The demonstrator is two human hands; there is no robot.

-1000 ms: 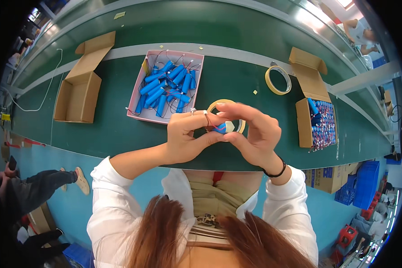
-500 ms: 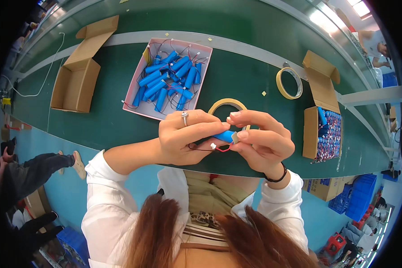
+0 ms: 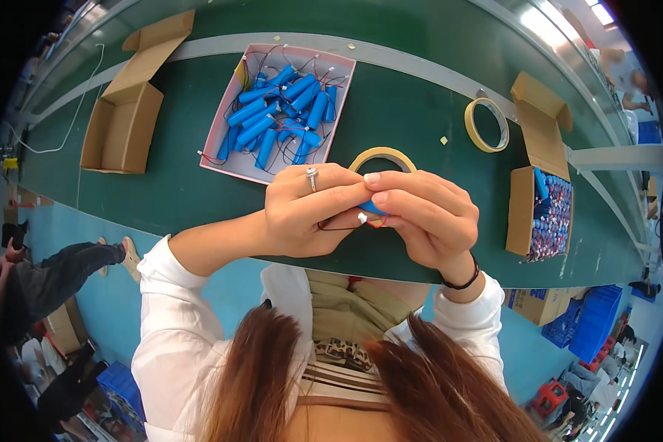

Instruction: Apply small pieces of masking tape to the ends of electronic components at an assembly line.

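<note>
Over the front part of the green table, my left hand (image 3: 309, 212) is closed around a blue cylindrical battery (image 3: 372, 208). Only a small blue patch of it shows between the fingers. My right hand (image 3: 433, 221) pinches the battery's right end, fingertips and thumb pressed against it and touching the left fingertips. From the battery hang thin red and black wires with a small white connector (image 3: 362, 218), below the left fingers. Just behind both hands lies a roll of yellowish tape (image 3: 381, 153), partly covered by them.
A pink-edged tray (image 3: 225, 121) of loose blue batteries lies ahead to the left. An open cardboard box (image 3: 129, 140) stands further left. On the right are another tape roll (image 3: 473, 132) and a cardboard box (image 3: 521, 214) packed with batteries. A metal rail (image 3: 420, 68) crosses behind.
The right fingers have closed over the battery's right end, hiding the pale piece that showed there. Less of the battery is visible. The whole view has shifted slightly.
</note>
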